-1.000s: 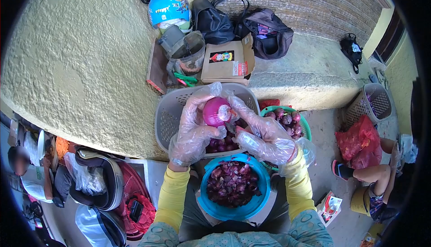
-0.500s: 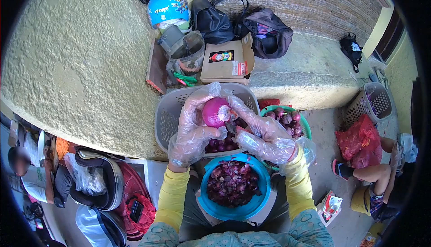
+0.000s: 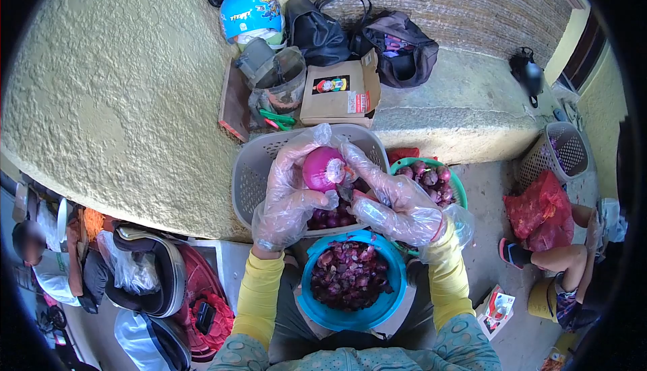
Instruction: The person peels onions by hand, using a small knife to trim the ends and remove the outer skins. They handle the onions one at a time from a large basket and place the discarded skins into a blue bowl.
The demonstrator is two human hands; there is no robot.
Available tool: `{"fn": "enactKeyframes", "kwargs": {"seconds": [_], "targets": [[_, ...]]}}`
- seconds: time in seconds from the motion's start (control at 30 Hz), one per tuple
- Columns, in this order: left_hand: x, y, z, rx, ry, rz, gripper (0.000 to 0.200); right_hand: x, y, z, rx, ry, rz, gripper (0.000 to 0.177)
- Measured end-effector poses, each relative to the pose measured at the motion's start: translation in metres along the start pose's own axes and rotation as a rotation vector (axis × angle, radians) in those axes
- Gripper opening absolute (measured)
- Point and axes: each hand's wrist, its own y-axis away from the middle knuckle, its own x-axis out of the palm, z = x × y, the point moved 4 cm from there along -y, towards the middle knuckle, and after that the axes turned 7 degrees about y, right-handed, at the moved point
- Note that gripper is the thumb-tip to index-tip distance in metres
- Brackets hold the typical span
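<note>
My left hand [image 3: 286,196], in a clear plastic glove, is closed around a peeled bright purple-red onion [image 3: 319,170]. Its pale end faces my right hand [image 3: 404,206], gloved the same way. The right fingers are bent in at that end, with a small dark piece beside the thumb that I cannot identify. Both hands are over a grey plastic basket [image 3: 244,192] holding several purple onions [image 3: 330,219]. Below them, between my legs, a blue basin [image 3: 397,263] contains dark onion skins [image 3: 350,273]. A green basket [image 3: 461,192] with unpeeled onions [image 3: 431,177] stands right of the grey one.
On the ledge are a cardboard box [image 3: 337,105], bags [image 3: 401,47] and a blue helmet [image 3: 251,12]. Another person's leg [image 3: 563,263] is at right, near a red mesh sack [image 3: 539,212]. A second person [image 3: 54,270] is at far left, near a motorcycle seat [image 3: 148,270].
Almost nothing differs. The onion and both hands hold nearly the same pose, and the whole view has shifted very slightly.
</note>
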Motion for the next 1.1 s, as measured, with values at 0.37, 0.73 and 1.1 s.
{"fn": "enactKeyframes", "kwargs": {"seconds": [0.37, 0.73, 1.1], "targets": [[-0.002, -0.002, -0.003, 0.040, 0.042, 0.067, 0.078, -0.002, 0.000, -0.003, -0.106, 0.112, 0.004, 0.073], [0.004, 0.001, -0.002, -0.093, -0.035, -0.007, 0.061, 0.000, 0.000, -0.004, -0.120, 0.088, -0.027, 0.071], [0.024, 0.007, -0.022, 0.095, -0.545, 0.068, 0.047, -0.003, 0.001, -0.002, 0.011, -0.005, 0.013, 0.072]]}}
